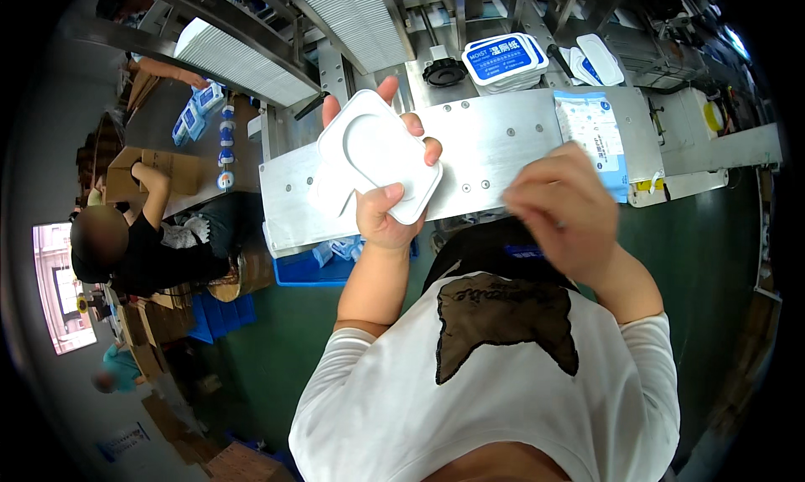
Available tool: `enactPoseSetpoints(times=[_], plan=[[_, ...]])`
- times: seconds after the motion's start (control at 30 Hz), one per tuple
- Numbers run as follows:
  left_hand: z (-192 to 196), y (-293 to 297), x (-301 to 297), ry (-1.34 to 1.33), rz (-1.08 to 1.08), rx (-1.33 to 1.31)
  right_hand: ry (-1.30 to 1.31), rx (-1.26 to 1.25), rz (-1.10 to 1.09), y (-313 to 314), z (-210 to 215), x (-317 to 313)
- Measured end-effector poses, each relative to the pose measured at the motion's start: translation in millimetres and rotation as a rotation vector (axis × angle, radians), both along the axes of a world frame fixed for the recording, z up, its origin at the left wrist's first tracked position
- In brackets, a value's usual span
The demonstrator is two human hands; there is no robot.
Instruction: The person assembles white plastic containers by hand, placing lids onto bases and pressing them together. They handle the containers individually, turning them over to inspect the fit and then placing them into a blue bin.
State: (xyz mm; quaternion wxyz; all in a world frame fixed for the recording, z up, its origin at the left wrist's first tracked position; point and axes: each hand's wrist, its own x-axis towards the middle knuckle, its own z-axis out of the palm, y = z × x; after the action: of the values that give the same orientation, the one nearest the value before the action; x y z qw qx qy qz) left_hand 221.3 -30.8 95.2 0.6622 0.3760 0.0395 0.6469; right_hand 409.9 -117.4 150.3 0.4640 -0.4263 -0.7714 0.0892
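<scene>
My left hand [381, 192] holds a stack of white plastic lids [373, 151], flat rounded rectangles, raised over the steel machine plate [495, 138]. My right hand [558, 209] hovers to the right of the stack with fingers curled together, blurred; I cannot see anything in it. A soft wipes packet [595, 134], white and blue, lies on the plate just beyond my right hand. Further back sits a stack of blue-labelled lids [503, 60].
A black round knob [444, 71] and more lids [599, 60] sit at the back of the machine. White corrugated conveyors [243, 62] run off to the upper left. A blue crate [314, 270] stands below the plate. A person in black [138, 247] works by cardboard boxes at left.
</scene>
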Motion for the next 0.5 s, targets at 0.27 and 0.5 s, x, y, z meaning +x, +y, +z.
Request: enactPoseSetpoints(times=[0.27,0.5], plan=[[16,-11,17,0.015,0.092,0.013,0.016,0.030,0.141,11,-19,-45],[11,-16,21,0.048,0.104,-0.006,-0.054,-0.018,0.200,13,-21,-38]])
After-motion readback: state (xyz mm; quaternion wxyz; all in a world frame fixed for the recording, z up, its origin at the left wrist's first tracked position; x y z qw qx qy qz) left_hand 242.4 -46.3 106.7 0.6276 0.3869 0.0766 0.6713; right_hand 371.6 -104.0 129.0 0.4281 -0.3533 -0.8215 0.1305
